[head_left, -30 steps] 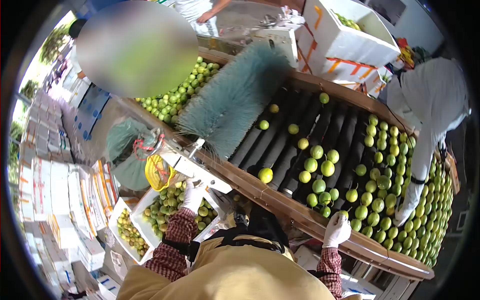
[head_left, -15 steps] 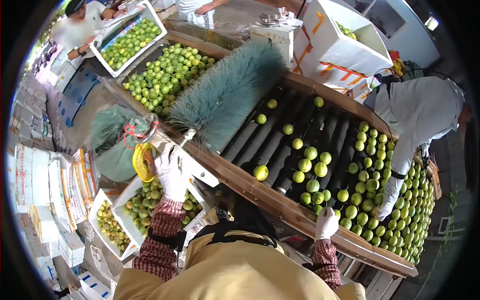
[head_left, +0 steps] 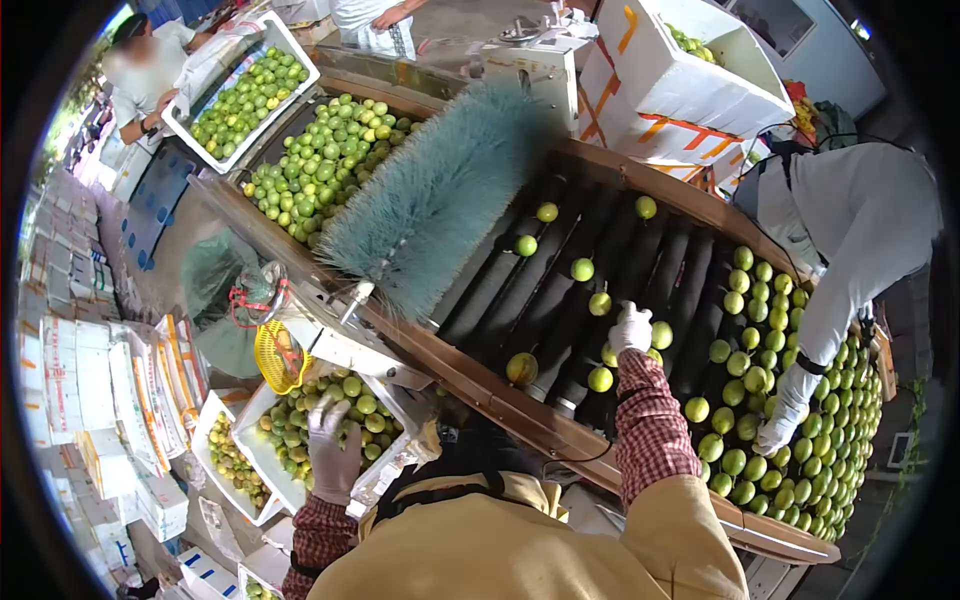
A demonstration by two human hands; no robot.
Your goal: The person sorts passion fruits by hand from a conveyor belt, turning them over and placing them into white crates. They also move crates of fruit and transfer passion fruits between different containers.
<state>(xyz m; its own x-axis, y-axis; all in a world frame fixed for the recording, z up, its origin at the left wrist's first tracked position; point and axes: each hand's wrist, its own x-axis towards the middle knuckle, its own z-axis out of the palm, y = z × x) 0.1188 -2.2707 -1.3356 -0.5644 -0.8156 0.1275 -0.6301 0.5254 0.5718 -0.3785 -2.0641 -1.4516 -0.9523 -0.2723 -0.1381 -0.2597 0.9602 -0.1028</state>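
Round green-yellow fruit, which looks like passion fruit, lies on a bed of black rollers (head_left: 487,305). My right hand (head_left: 631,330), in a white glove, is over the middle rollers with its fingers drawn together. A fruit (head_left: 661,335) sits just right of it, another (head_left: 600,380) below left; whatever is under the fingers is hidden. My left hand (head_left: 333,452), also gloved, reaches into a white foam box (head_left: 402,440) of duller fruit, fingers apart over the pile. Beside that box hangs a yellow basket (head_left: 268,357).
A large bristle brush (head_left: 430,200) spans the rollers, with piled fruit (head_left: 325,160) behind it. A wooden rail (head_left: 480,385) edges the near side. At right, a co-worker's gloved hand (head_left: 785,425) touches fruit. White boxes (head_left: 70,370) are stacked at left.
My right hand moved from the near rail up over the middle rollers, and several fruits near there are gone or hidden. My left hand dropped from beside the yellow basket into the foam box.
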